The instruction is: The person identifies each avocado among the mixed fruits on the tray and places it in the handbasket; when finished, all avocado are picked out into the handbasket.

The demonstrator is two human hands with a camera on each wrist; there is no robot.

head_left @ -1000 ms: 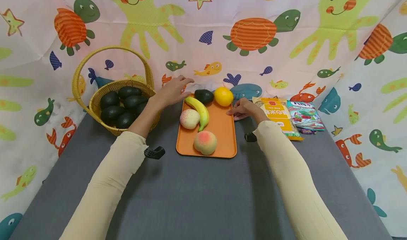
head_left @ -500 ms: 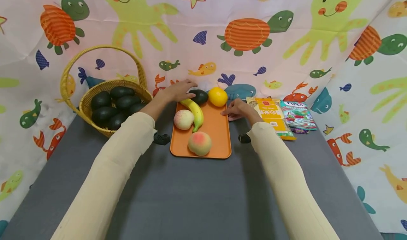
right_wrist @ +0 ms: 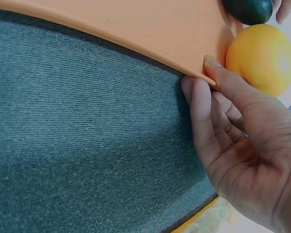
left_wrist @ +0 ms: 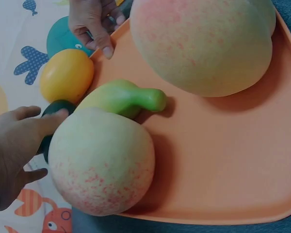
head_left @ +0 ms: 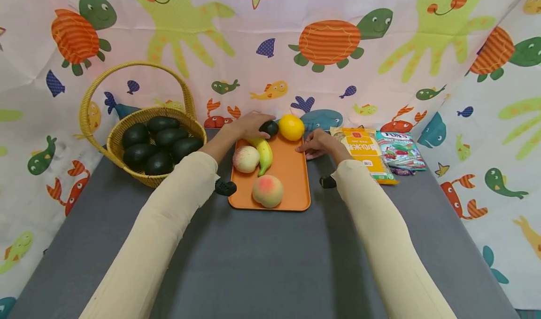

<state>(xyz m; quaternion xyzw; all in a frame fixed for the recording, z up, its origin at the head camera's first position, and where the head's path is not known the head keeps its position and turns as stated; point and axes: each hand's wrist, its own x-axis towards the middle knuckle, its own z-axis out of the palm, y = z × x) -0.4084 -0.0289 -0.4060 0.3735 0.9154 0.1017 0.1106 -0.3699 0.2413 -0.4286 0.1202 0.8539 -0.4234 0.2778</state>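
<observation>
My left hand [head_left: 251, 124] reaches over the far left corner of the orange tray [head_left: 291, 187]. Its fingers and thumb lie around a dark green avocado [head_left: 270, 128], partly hidden by the hand. At the tray's far right edge, my right hand [right_wrist: 252, 145] pinches the rim, thumb on top and fingers beneath. On the tray beside the avocado lies a round yellow fruit [head_left: 291, 127]. A banana [head_left: 265, 154], its far end under the left hand, rests against a pale speckled peach [head_left: 246, 159]. A larger pink-topped peach [head_left: 268, 191] sits near the front.
A wicker basket [head_left: 114, 143] with a tall handle stands at the left, holding several avocados [head_left: 158, 163]. To the right lie a yellow food packet [head_left: 367, 152] and a teal packet [head_left: 400, 150]. A patterned cloth hangs behind the grey table [head_left: 262, 262].
My left hand has come down and right, from above the tray's corner onto the avocado. My right hand stays at the tray's edge. The head view has shifted slightly.
</observation>
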